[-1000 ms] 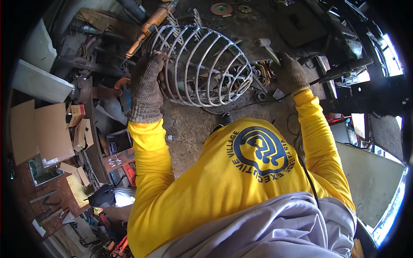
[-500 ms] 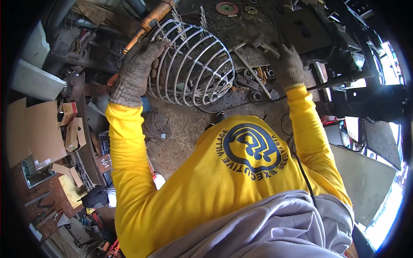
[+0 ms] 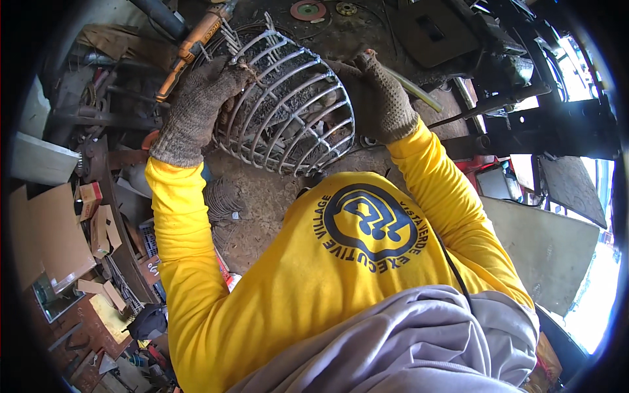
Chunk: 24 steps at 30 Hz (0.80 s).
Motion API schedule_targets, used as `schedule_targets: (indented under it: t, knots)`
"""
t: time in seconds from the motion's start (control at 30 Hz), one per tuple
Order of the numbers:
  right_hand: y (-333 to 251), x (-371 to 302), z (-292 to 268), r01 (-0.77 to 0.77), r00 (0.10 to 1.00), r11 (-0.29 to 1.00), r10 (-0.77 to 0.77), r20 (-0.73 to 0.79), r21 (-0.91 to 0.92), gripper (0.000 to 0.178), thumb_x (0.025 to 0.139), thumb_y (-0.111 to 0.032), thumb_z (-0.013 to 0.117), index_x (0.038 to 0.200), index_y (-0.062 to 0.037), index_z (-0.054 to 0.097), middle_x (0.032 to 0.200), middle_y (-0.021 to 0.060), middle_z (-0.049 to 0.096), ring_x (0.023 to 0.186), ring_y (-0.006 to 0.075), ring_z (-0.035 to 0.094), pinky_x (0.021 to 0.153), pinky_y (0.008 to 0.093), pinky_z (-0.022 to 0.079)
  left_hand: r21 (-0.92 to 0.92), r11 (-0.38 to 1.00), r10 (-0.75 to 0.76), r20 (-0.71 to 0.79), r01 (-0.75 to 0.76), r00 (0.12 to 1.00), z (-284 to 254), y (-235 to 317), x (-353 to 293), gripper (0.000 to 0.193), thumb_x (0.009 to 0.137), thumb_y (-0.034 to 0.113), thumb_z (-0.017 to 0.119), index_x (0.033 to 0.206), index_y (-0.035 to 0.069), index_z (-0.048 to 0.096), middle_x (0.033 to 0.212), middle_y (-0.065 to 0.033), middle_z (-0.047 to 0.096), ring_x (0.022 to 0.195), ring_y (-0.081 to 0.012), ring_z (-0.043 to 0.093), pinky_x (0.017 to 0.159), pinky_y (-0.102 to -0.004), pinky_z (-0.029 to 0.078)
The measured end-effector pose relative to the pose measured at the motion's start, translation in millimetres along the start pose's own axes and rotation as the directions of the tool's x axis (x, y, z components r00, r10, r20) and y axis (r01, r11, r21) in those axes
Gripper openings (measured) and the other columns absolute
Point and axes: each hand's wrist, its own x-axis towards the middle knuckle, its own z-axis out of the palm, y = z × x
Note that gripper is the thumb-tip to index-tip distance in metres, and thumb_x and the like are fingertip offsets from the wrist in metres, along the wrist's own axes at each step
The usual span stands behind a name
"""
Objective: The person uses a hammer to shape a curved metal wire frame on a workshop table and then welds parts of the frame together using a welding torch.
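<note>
The left hand, in a knitted brown glove, is closed around the left end of a rounded cage of metal rods, its fingers curled over the rim near the upper corner. The cage sits ahead of the person, between the two hands, above a cluttered floor. The right hand, gloved alike, is folded around a pale handle that juts out to the right; its other end is lost behind the glove, so I cannot tell what tool it belongs to. That hand is close by the cage's right side, though whether it touches is hard to judge from this angle.

The cage looks stiff and springless, likely of moderate weight for its size since it is mostly gaps. The rods are narrow and hard, so a bare grip could slip or get scraped; the gloves should help. It probably handles best by the thicker rim or where a cross rod meets the ribs, as a single rib gripped midway could let it swing.

An orange power tool lies just beyond the left hand, a reddish disc lies farther off, and folded cardboard stands at the left.
</note>
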Motion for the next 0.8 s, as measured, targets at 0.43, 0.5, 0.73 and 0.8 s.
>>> schedule_targets:
  t: [0.43,0.5,0.73,0.8]
  knots:
    - [-7.4,-2.3,-6.5,-0.041,0.998,0.994,0.035,0.057,0.103,0.089,0.092,-0.066,0.036,0.143,0.0065,0.032,0.142,0.0208,0.045,0.128,0.0327,0.046,0.11,0.0437,0.031,-0.043,0.999,-0.009,0.026,0.01,1.0,4.0,-3.8,5.0,0.03,0.09,0.021,0.066,0.113,0.002,0.064,0.103,-0.0055,0.066,0.097,-0.0132,0.061,0.089,-0.0265,0.048]
    - [-8.6,-2.8,-8.0,-0.037,0.998,0.996,0.032,0.062,0.084,0.089,0.091,-0.067,0.037,0.143,0.0053,0.033,0.141,0.0207,0.046,0.126,0.032,0.048,0.108,0.0432,0.035,-0.024,0.999,0.029,0.039,-0.028,0.999,6.9,-2.6,7.0,0.032,0.091,0.03,0.066,0.11,0.004,0.065,0.099,-0.0008,0.065,0.091,-0.0083,0.058,0.084,-0.024,0.046]
    - [-16.4,-6.2,3.1,0.011,0.977,0.626,-0.172,-0.125,-0.779,0.071,0.079,-0.029,0.077,0.137,-0.0006,0.045,0.115,0.0113,0.064,0.1,0.0163,0.059,0.09,0.0308,0.048,0.114,0.994,-0.007,0.026,0.004,1.0,4.3,-0.8,12.1,0.031,0.091,0.029,0.065,0.109,0.004,0.066,0.095,0.0003,0.065,0.085,-0.0067,0.058,0.078,-0.0221,0.047]
    - [-9.1,-3.9,-4.9,0.052,0.922,0.354,-0.377,-0.092,-0.934,0.072,0.078,-0.029,0.077,0.136,-0.0017,0.045,0.117,0.0146,0.063,0.105,0.0183,0.06,0.092,0.0322,0.048,0.235,0.972,-0.023,0.042,0.013,0.999,3.4,-1.0,14.3,0.03,0.091,0.029,0.065,0.109,0.004,0.066,0.094,0.0003,0.066,0.085,-0.0064,0.058,0.077,-0.0212,0.047]
